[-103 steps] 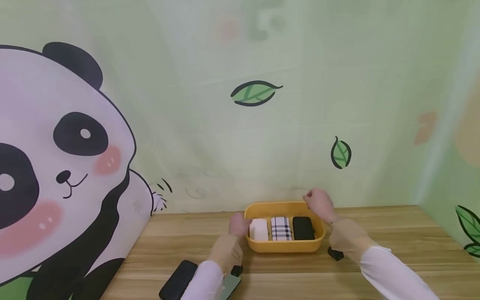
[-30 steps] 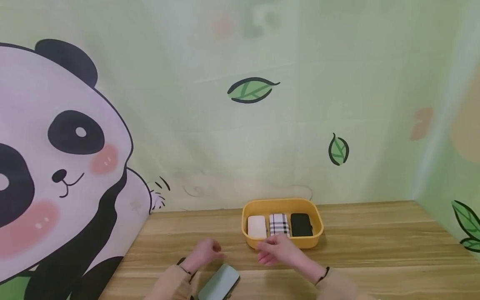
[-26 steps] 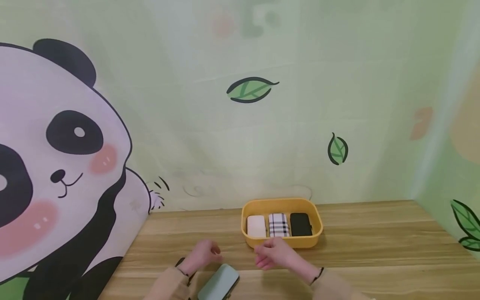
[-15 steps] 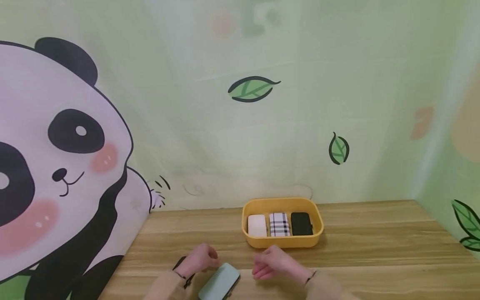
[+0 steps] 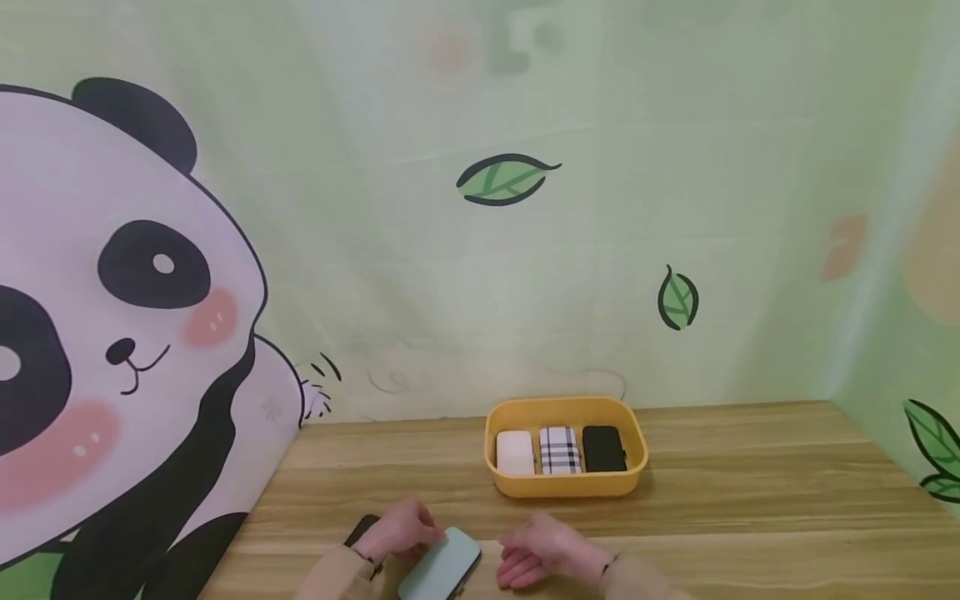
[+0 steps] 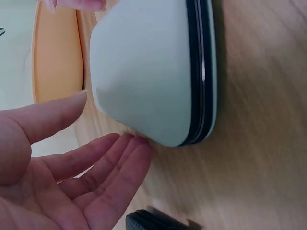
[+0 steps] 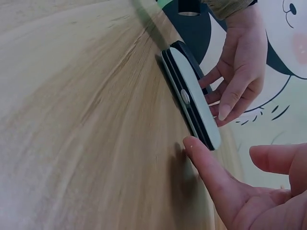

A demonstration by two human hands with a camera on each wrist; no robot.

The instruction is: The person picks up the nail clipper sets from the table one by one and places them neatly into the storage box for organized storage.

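Note:
A pale green hard case [image 5: 441, 567] with a dark band along its side lies slantwise on the table; a small metal clasp shows on that band in the right wrist view. My left hand [image 5: 405, 528] is at its left side, fingertips right at the lower edge and thumb raised apart over the top, as the left wrist view shows. To the right of the case is my right hand [image 5: 542, 552], its fingers loosely bent with nothing between them; in the right wrist view its index fingertip [image 7: 194, 146] comes near the case's end. A black case [image 5: 362, 530] lies partly hidden behind my left hand.
A yellow basket [image 5: 566, 486] stands at the back against the panda-printed backdrop [image 5: 397, 275]. Inside it, side by side, sit a whitish case [image 5: 514, 452], a plaid one [image 5: 559, 451] and a black one [image 5: 603, 449]. The wooden table [image 5: 757, 500] stretches to the right.
Both hands have left the basket and come down toward the near side of the table. In the last second, my left hand has reached the green case; my right hand has lowered beside it.

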